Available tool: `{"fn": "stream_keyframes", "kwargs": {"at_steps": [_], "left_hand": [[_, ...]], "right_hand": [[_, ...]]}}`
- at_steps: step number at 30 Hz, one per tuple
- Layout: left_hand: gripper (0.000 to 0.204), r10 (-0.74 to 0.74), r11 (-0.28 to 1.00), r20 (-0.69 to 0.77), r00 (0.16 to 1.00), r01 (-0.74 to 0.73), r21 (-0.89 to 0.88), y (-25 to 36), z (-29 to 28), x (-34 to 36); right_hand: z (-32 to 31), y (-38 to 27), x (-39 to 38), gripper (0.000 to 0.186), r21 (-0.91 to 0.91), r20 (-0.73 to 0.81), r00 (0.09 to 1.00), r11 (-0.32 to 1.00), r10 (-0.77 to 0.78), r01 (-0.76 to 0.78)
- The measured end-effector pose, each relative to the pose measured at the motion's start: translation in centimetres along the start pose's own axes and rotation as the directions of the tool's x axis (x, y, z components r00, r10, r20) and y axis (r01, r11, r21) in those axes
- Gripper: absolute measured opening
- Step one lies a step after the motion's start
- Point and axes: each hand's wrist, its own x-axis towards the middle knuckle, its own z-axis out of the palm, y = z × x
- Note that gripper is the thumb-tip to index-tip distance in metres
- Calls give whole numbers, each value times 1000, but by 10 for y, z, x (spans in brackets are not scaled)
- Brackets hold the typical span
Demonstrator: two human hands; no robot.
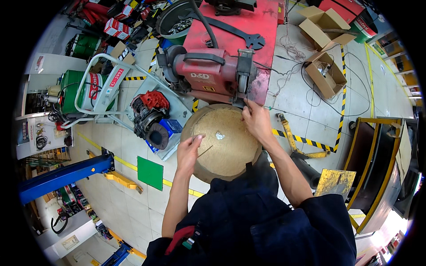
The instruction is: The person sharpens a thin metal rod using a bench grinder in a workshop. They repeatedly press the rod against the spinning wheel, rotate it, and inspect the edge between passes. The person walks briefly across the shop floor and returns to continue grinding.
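My right hand (pixel 258 120) is closed at the right end of a red bench grinder (pixel 206 73), its fingertips just below the wheel guard (pixel 245 71). A thin metal piece seems to reach from those fingers toward the wheel; its kind is too small to tell. Over a round, tan-topped drum-like stand (pixel 222 164), my left hand (pixel 188 153) is pinched shut, and what it holds cannot be made out. Beside its palm shows a thin brown rod (pixel 205 151), either held or lying on the top. A small silvery patch (pixel 219 135) marks the stand's middle.
The grinder sits on a red bench (pixel 266 44) with a large dark wrench (pixel 226 31). At left stands a grey trolley (pixel 171 148) bearing a red-and-black mechanical part (pixel 151 111). Cardboard boxes (pixel 326 75) and loose wires lie right; a yellow lift arm (pixel 288 133) stands near my right forearm.
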Motion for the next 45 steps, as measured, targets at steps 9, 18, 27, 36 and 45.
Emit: {"fn": "stream_keyframes", "kwargs": {"at_steps": [9,18,27,36,45], "left_hand": [[30,-93,991,-66,993,86,-100,-32,-23,-14],[30,-84,986,-47,995,77,-146,-32,-13,-19],[32,-67,978,-72,995,51,-202,-40,-22,-23],[30,-79,972,-80,994,59,-227,-42,-17,-29],[30,-77,970,-87,993,55,-235,-47,-19,-29]], "right_hand": [[18,4,9,33,-163,-111,989,984,-97,78],[21,3,6,37,-302,-99,991,951,-90,57],[18,29,3,27,373,-3,987,916,163,-150],[19,41,11,24,761,347,910,500,226,-414],[16,30,8,27,85,-67,996,995,58,-52]]}}
